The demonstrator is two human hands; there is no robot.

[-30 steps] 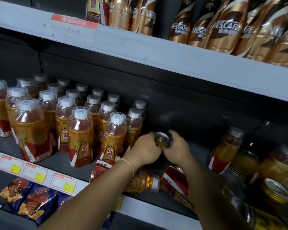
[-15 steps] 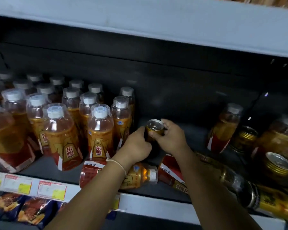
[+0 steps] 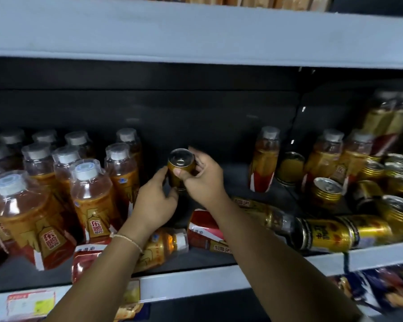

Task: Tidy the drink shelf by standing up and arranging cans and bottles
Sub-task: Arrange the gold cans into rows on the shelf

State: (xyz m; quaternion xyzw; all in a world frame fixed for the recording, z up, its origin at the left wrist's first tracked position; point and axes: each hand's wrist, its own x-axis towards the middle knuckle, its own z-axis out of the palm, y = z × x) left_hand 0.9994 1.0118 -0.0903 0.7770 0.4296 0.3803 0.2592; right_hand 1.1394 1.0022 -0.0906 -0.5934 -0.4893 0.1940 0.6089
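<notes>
Because both forearms cross the front of the shelf (image 3: pixel 196 283), the fallen bottle (image 3: pixel 165 246) at six o'clock shows only its neck end, and a second toppled bottle (image 3: pixel 205 231) beside it is partly covered by the right wrist. Cans at three o'clock are blurred and cut by the frame edge. At centre, the gold can (image 3: pixel 180 167) stands upright toward the back of the shelf. The right hand (image 3: pixel 204 180) grasps it from four o'clock, thumb across its front. The left hand (image 3: pixel 155 201), at seven o'clock, curls round the can's lower side. Upright bottles (image 3: pixel 91 196) crowd nine o'clock.
</notes>
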